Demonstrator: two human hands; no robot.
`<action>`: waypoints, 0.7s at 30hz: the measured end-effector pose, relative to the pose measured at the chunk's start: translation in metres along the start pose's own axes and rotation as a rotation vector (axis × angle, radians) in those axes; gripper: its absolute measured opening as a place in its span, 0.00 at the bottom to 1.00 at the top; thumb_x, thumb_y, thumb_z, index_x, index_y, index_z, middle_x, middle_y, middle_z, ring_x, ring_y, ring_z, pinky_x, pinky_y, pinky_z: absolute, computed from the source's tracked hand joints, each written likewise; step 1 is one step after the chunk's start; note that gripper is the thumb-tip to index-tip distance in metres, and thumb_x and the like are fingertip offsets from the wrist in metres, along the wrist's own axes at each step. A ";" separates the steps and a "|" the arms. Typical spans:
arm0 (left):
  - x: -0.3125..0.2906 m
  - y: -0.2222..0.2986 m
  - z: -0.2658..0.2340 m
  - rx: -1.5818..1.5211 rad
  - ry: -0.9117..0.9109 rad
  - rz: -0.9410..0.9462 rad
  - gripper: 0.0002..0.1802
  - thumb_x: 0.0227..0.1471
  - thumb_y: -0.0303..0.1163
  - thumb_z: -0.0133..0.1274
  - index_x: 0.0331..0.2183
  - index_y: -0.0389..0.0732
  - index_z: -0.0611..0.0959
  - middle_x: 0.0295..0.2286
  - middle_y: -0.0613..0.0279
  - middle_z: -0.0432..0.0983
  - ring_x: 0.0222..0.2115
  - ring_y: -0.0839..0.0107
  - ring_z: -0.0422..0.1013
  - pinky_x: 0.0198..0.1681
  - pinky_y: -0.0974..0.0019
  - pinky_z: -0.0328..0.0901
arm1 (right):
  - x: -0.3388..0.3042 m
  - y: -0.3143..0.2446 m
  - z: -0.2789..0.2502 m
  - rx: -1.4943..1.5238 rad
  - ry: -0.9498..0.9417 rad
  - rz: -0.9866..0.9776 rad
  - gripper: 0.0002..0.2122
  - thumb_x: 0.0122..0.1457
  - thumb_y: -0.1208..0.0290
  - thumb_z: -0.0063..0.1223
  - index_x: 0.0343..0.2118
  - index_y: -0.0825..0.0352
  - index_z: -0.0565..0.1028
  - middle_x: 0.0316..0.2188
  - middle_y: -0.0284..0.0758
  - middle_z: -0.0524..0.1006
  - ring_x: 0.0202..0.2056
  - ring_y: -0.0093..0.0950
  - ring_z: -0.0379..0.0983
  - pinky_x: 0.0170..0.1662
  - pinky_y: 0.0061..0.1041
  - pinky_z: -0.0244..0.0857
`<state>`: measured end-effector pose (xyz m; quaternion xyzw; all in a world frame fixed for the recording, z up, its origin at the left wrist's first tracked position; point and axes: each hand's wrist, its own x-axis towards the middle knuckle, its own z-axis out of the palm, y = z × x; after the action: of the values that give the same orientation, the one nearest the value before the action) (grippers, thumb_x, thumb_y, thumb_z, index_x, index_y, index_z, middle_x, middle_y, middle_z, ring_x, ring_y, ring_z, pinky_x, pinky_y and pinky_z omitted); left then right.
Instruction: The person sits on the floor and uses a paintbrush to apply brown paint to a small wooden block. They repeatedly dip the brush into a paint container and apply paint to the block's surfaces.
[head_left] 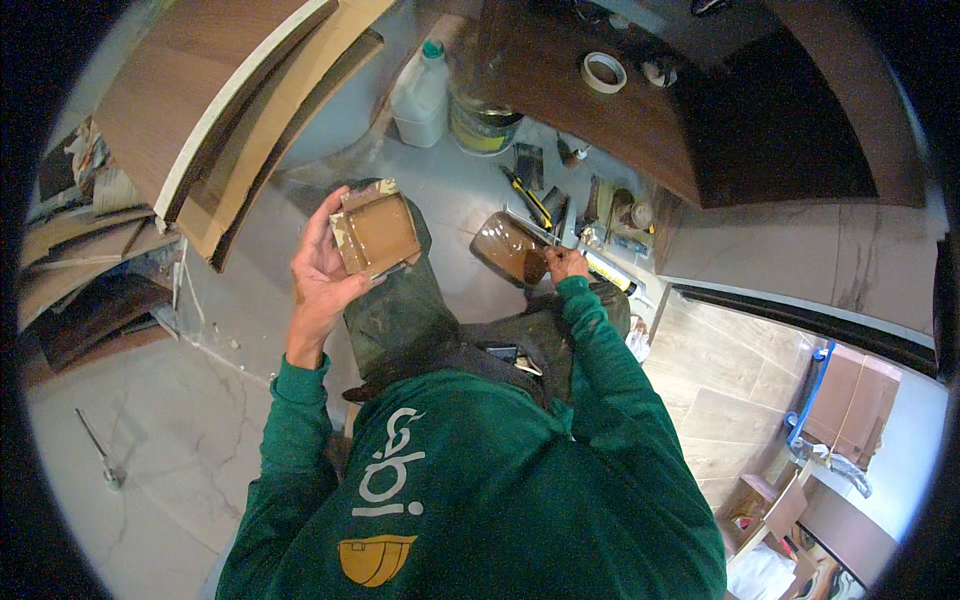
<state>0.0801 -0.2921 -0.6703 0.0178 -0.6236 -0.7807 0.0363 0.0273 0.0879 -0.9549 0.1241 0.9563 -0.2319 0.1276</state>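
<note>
My left hand is closed around a small square brown wooden piece with a raised edge and strips of pale tape along its sides. It is raised over my left knee, its brown face turned up. My right hand pinches something small at the right end of a shallow, glossy tray with brown liquid in it. A dark patch shows in the tray just below those fingers. What the fingers hold is too small to make out.
Beyond the tray lie a yellow-and-black utility knife and a white cartridge tube. A white jug and a bucket stand farther back. Curved boards rise at left; a tape roll sits on a dark brown panel.
</note>
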 end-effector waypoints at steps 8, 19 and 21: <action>0.013 -0.027 0.009 0.004 -0.091 -0.001 0.52 0.36 0.21 0.66 0.61 0.33 0.58 0.56 0.52 0.62 0.55 0.57 0.64 0.58 0.53 0.63 | -0.014 0.010 -0.014 0.996 -0.262 0.290 0.16 0.59 0.61 0.49 0.42 0.69 0.76 0.30 0.45 0.81 0.30 0.38 0.79 0.25 0.29 0.69; 0.049 -0.098 0.030 0.042 -0.236 -0.163 0.50 0.37 0.08 0.52 0.63 0.38 0.55 0.57 0.53 0.60 0.52 0.60 0.68 0.49 0.60 0.71 | -0.033 0.027 -0.073 1.334 -0.252 0.612 0.15 0.58 0.58 0.52 0.37 0.68 0.74 0.28 0.42 0.82 0.24 0.31 0.80 0.21 0.25 0.66; 0.058 -0.116 0.031 0.056 -0.271 -0.235 0.51 0.37 0.09 0.55 0.63 0.38 0.56 0.57 0.53 0.61 0.51 0.61 0.69 0.49 0.61 0.71 | -0.042 0.028 -0.089 1.332 -0.263 0.599 0.16 0.58 0.57 0.51 0.36 0.68 0.74 0.29 0.41 0.82 0.25 0.31 0.80 0.23 0.25 0.66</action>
<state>0.0164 -0.2405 -0.7758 -0.0139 -0.6378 -0.7572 -0.1402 0.0580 0.1466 -0.8770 0.4021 0.5150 -0.7310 0.1968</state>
